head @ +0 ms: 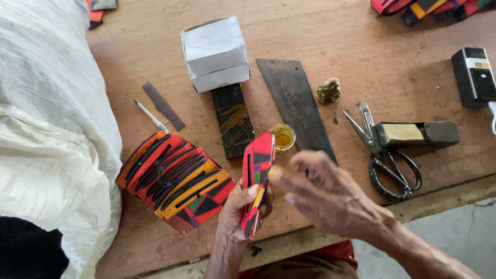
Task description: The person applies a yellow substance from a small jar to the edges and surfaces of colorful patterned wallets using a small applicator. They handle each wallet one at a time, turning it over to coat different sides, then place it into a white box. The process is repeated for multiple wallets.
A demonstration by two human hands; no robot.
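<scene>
A red wallet piece [257, 181] with black, green and yellow patches stood on edge in the lower middle of the frame, held upright above the table's near edge. It was long and flat, its top end tilted slightly rightward, near a small jar of yellow glue [283, 137].

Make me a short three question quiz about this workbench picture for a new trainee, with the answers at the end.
1. True or false: the left hand holds a red wallet upright on its edge.
2. Which lies beside the scissors? A) a white box B) a pen C) a dark block
3. Fill in: the small cup of yellow liquid stands between the dark leather strip and the rusty ____ blade.

Key
1. True; the right hand is blurred, fingers spread, beside it.
2. C
3. saw
</scene>
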